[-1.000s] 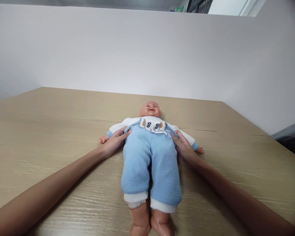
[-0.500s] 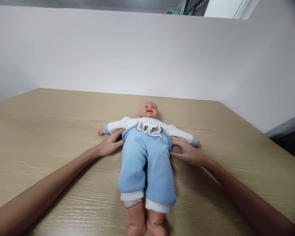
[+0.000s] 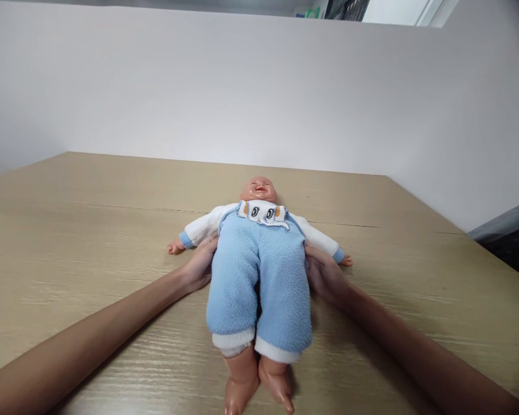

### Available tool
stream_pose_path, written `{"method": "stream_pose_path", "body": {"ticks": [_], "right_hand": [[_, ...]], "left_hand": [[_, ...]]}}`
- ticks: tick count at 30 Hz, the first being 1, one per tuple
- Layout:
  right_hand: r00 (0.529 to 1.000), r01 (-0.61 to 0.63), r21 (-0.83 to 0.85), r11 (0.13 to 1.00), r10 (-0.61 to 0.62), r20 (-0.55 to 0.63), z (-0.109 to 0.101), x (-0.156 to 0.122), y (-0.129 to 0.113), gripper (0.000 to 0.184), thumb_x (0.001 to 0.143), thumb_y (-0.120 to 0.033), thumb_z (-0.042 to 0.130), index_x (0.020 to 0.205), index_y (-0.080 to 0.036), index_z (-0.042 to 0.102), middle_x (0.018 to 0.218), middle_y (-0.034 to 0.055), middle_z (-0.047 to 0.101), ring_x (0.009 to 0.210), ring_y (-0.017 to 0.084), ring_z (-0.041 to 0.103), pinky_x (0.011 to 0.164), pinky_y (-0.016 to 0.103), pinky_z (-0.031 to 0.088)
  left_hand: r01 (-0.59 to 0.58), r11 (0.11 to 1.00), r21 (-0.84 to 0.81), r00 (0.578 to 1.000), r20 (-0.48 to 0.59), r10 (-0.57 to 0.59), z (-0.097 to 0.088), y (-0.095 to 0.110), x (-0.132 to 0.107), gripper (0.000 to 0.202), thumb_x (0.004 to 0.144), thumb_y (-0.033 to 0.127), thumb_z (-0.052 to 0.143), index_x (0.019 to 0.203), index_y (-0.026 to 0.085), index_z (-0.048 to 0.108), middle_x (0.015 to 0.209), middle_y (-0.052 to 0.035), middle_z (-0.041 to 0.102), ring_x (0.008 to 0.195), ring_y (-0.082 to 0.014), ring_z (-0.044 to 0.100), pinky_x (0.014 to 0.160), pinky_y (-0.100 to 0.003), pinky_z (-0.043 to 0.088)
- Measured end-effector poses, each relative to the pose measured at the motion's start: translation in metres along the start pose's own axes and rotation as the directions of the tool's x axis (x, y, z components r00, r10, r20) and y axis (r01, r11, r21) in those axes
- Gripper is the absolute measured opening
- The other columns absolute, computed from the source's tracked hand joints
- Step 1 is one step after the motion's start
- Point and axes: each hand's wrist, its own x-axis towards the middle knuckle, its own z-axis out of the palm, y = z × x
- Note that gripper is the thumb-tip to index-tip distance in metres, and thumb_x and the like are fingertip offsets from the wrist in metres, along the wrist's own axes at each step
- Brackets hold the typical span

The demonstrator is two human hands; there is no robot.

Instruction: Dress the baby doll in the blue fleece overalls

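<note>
A baby doll lies face up, its feet toward me and its arms spread to both sides. It has light blue fleece overalls over a white top, with an animal face on the bib. My left hand grips the doll's side at the waist, the fingertips out of sight behind or under the cloth. On the opposite side my right hand holds the waist in the same way, its fingers partly hidden. The middle of the doll looks slightly raised.
The doll is on a wide wooden table with a thin seam across it. A white partition wall stands along the back and right. Something dark is beyond the right edge.
Both hands have slid further in under the doll's sides. The doll's waist and bib have risen, its head has tipped back, and its feet show more fully.
</note>
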Motion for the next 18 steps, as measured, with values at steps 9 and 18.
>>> {"method": "stream_pose_path", "body": {"ticks": [9,18], "right_hand": [[0.983,0.161,-0.002,0.987,-0.161,-0.089,0.009,0.006,-0.002,0.040,0.076,-0.037,0.064,0.116,-0.030,0.063,0.100,0.0034,0.078,0.103,0.032,0.073,0.086,0.044,0.061],[0.978,0.194,-0.183,0.964,-0.205,-0.041,0.001,0.006,-0.017,0.035,0.074,-0.043,0.062,0.107,-0.030,0.067,0.095,0.0071,0.076,0.096,0.035,0.071,0.085,0.050,0.059]], "left_hand": [[-0.040,0.999,0.032,0.996,0.087,0.037,-0.009,0.015,0.011,0.028,0.071,0.035,0.082,0.075,0.021,0.059,0.067,0.0029,0.056,0.069,-0.0178,0.052,0.066,-0.030,0.040],[-0.144,0.989,0.044,0.964,0.232,0.130,-0.024,0.021,0.024,0.023,0.079,0.038,0.071,0.085,0.023,0.054,0.081,0.0003,0.053,0.079,-0.0209,0.052,0.077,-0.033,0.045]]}}
